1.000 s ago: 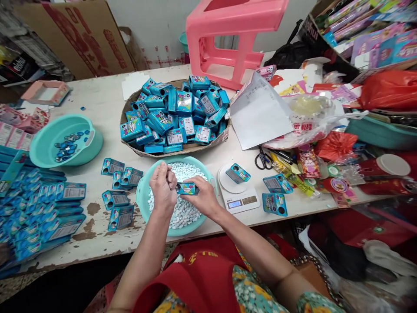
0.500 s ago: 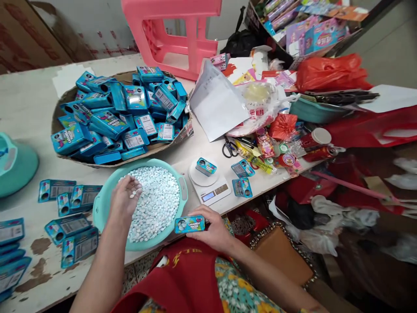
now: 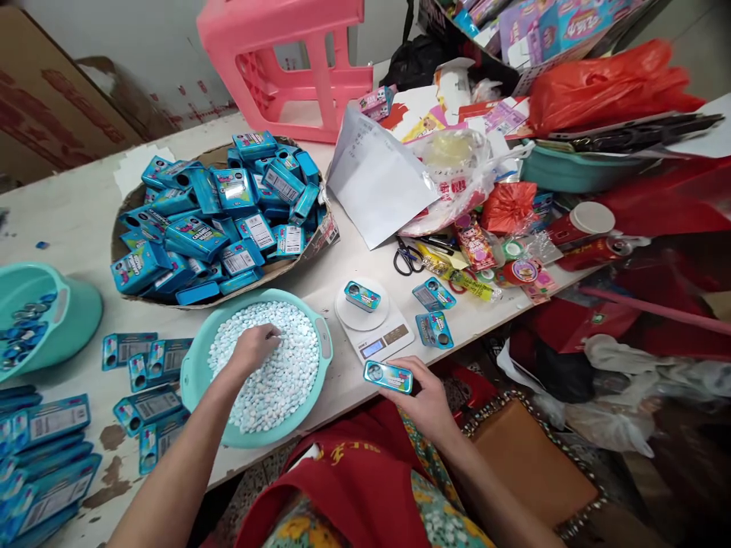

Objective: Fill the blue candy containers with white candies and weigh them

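My left hand (image 3: 256, 348) is over the small white and pale blue candies (image 3: 274, 392) in a turquoise basin (image 3: 325, 346). Its fingers are curled, and what they hold, if anything, is hidden. In my right hand (image 3: 423, 392) is a blue candy tin (image 3: 388, 377), gripped at its right end with the round window facing up. This tin is just in front of a white kitchen scale (image 3: 380, 342). Another blue tin (image 3: 362, 297) lies on the scale's round plate.
Behind the basin, a cardboard tray (image 3: 245, 288) is heaped with blue tins. More tins (image 3: 149, 407) lie to the left, near a second turquoise basin (image 3: 85, 320). Two tins (image 3: 434, 312) lie right of the scale. Scissors (image 3: 408, 259) and clutter sit beyond, beside a pink stool (image 3: 320, 84).
My left hand has turned over from showing a few candies and moved right, fingers now down at the candies. My right hand has carried the tin rightward, away from the basin. The view has shifted.
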Demonstrator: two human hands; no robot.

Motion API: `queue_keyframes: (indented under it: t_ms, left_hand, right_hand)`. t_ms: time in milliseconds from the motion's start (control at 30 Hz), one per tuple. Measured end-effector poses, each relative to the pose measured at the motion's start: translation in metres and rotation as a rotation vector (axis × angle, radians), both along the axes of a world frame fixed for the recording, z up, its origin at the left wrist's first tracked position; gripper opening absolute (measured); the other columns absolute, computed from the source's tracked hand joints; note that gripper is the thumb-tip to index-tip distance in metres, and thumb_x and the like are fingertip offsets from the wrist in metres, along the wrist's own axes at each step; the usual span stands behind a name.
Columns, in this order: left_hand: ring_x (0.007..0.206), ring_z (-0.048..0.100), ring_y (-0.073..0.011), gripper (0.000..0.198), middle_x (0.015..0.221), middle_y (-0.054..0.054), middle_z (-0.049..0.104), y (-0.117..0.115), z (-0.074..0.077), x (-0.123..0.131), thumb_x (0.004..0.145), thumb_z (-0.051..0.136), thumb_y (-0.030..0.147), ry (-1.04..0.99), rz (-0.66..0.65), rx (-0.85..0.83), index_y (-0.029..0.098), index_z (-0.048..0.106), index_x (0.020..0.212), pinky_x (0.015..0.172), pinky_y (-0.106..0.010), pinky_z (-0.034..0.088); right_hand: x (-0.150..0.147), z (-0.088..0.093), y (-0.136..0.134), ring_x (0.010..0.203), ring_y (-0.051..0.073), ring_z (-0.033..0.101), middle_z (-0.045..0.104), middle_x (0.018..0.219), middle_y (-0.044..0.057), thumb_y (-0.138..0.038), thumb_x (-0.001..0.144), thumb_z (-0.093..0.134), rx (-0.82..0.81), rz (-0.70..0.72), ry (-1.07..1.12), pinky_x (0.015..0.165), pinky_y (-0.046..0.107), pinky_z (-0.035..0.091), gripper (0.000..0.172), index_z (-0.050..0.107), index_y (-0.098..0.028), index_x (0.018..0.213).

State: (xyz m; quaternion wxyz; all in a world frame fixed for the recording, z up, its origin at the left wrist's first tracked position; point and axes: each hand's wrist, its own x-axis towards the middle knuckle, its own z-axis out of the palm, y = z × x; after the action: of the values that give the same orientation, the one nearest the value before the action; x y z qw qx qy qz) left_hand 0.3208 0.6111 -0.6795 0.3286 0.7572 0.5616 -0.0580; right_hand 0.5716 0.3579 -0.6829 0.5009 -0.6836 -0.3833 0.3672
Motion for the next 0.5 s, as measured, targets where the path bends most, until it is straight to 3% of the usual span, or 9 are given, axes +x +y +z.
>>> queue_keyframes:
  t_ms: [100,167,267,333,400,500]
  left_hand:
    - [0.057,0.052,-0.0152,0.029,0.065,-0.003,0.059,0.004,0.009,-0.026,0.062,0.072,0.039,-0.376,0.325,-0.256,0.018,0.067,0.079,0.054,-0.025,0.04]
    - [0.061,0.054,-0.0137,0.037,0.074,-0.003,0.061,0.007,0.015,-0.04,0.061,0.076,0.04,-0.599,0.486,-0.413,0.018,0.065,0.089,0.056,-0.024,0.042]
    - [0.062,0.054,-0.0123,0.038,0.082,-0.004,0.062,0.011,0.023,-0.034,0.065,0.073,0.045,-0.676,0.539,-0.414,0.016,0.064,0.088,0.054,-0.023,0.041]
    - [0.058,0.05,-0.0115,0.035,0.077,-0.004,0.06,0.014,0.029,-0.009,0.069,0.068,0.048,-0.567,0.407,-0.324,0.014,0.063,0.078,0.052,-0.023,0.038]
    - [0.06,0.05,-0.0134,0.031,0.072,-0.003,0.059,0.017,0.037,0.028,0.075,0.06,0.046,-0.433,0.177,-0.226,0.015,0.063,0.075,0.053,-0.025,0.038]
    - [0.075,0.056,-0.0178,0.019,0.082,-0.005,0.063,0.019,0.043,0.093,0.08,0.053,0.031,-0.306,-0.186,-0.019,0.016,0.065,0.082,0.066,-0.028,0.042]
  right_hand:
    - [0.006,-0.002,-0.003,0.092,0.021,0.06,0.062,0.097,0.005,-0.024,0.072,0.073,-0.013,-0.035,-0.015,0.082,0.034,0.049,0.029,0.064,-0.022,0.099]
    - [0.007,-0.003,-0.004,0.092,0.021,0.06,0.062,0.096,0.005,-0.025,0.073,0.073,-0.033,-0.05,-0.01,0.082,0.033,0.048,0.028,0.064,-0.021,0.098]
    - [0.007,-0.004,-0.002,0.093,0.021,0.059,0.061,0.097,0.005,-0.024,0.072,0.073,-0.048,-0.052,-0.001,0.082,0.032,0.048,0.028,0.064,-0.021,0.099]
    - [0.007,-0.005,-0.001,0.094,0.021,0.059,0.061,0.099,0.004,-0.024,0.072,0.073,-0.054,-0.043,0.002,0.083,0.031,0.047,0.03,0.064,-0.021,0.1]
    - [0.008,-0.006,0.0,0.095,0.021,0.059,0.061,0.099,0.004,-0.024,0.071,0.074,-0.06,-0.031,-0.002,0.084,0.031,0.047,0.03,0.064,-0.021,0.1]
    - [0.01,-0.008,0.001,0.095,0.021,0.059,0.061,0.099,0.004,-0.024,0.071,0.074,-0.068,-0.026,-0.006,0.083,0.031,0.047,0.031,0.064,-0.021,0.1]
